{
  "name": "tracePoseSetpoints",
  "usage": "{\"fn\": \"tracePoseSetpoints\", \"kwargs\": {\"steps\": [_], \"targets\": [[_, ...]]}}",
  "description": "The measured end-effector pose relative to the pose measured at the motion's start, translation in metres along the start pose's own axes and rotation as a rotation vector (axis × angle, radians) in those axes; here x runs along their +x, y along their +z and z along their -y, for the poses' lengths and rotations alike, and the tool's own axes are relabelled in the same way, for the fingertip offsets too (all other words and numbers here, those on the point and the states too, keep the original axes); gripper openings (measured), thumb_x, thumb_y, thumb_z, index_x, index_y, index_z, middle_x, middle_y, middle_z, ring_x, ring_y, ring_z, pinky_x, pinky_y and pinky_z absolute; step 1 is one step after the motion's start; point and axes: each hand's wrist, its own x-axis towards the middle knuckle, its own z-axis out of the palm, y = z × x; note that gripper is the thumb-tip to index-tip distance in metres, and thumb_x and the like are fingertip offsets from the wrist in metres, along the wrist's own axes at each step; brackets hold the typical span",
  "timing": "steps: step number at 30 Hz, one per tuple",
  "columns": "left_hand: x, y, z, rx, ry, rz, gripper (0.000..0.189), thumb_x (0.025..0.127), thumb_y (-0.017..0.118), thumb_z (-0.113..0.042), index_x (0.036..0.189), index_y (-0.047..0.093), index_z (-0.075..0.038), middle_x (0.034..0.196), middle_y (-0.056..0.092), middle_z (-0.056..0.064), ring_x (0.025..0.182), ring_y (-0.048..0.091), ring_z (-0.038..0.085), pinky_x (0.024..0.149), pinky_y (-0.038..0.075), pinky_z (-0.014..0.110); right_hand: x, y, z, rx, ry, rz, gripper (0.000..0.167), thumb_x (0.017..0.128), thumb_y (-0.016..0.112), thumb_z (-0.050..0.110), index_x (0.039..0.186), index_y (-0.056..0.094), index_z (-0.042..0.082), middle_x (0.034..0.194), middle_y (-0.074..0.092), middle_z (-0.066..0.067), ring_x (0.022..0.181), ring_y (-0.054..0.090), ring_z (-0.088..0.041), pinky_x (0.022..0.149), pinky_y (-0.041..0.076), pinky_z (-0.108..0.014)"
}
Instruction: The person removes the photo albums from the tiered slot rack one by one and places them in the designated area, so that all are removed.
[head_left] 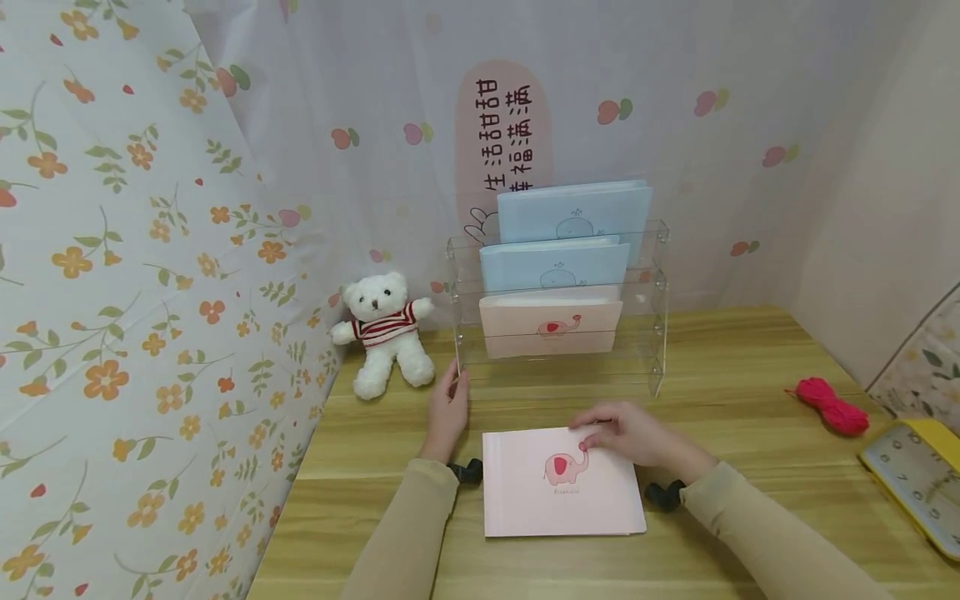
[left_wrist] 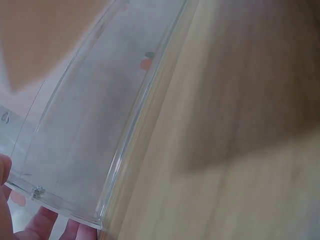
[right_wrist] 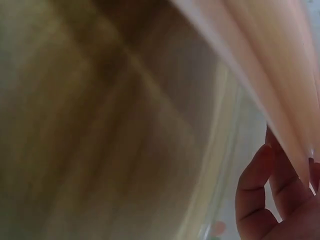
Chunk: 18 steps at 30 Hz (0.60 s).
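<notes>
With the L hand pinching the near-left side panel of the clear rack — thumb one side, fingers the other per L wrist view — the light stand is prob. being steadied so it won't skid or tip. R hand has a narrow pinch on the loose pink booklet, at its far edge toward the R corner; R wrist view shows thumb & fingers about the edge, pages slightly splayed. Gripping there prob. leaves most of the cover uncovered and the far edge easy to raise. Booklet's in front of the rack, over the table, btwn the forearms; can't tell if it lies fully flat or is a bit lifted. Long axis runs L–R, approx. parallel to the rack's front; cover up, elephant upright to the wearer, trunk toward the R hand, spine-like band at L end, top edge facing the rack. Racked pink booklet sits lowest & frontmost, w/ the middle blue booklet and rear blue booklet stepped up behind, all cover-out & long side hrz., prob. so each print shows over the one ahead.
</notes>
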Motion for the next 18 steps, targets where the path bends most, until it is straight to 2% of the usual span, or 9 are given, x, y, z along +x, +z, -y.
{"fn": "tracePoseSetpoints", "kwargs": {"steps": [7,11,18], "targets": [[-0.001,-0.001,-0.002,0.023,-0.008,-0.006,0.05,0.116,0.058,-0.025,0.165,0.053,-0.015,0.159,0.063,0.018,0.139,0.067,0.042,0.118,0.053,0.059,-0.007,0.009,0.001,0.02,0.044,0.083,0.022,0.098,0.085,0.026,0.12,0.084,0.022,0.124,0.082,-0.001,0.115,0.072,-0.006,0.098,0.06,-0.023],[-0.002,-0.002,-0.003,0.016,-0.009,0.001,0.05,0.116,0.057,-0.025,0.165,0.053,-0.016,0.159,0.063,0.019,0.139,0.067,0.043,0.118,0.053,0.06,-0.011,0.012,0.001,-0.002,0.045,0.098,0.02,0.099,0.084,0.027,0.119,0.084,0.025,0.123,0.082,0.001,0.115,0.073,-0.008,0.096,0.06,-0.023],[-0.001,-0.002,-0.002,0.009,0.003,0.005,0.05,0.116,0.057,-0.025,0.165,0.052,-0.014,0.159,0.062,0.019,0.14,0.066,0.043,0.118,0.053,0.06,-0.019,0.014,0.0,-0.049,0.074,0.121,0.019,0.097,0.085,0.034,0.116,0.084,0.032,0.121,0.081,0.008,0.112,0.071,-0.003,0.093,0.06,-0.024]]}}
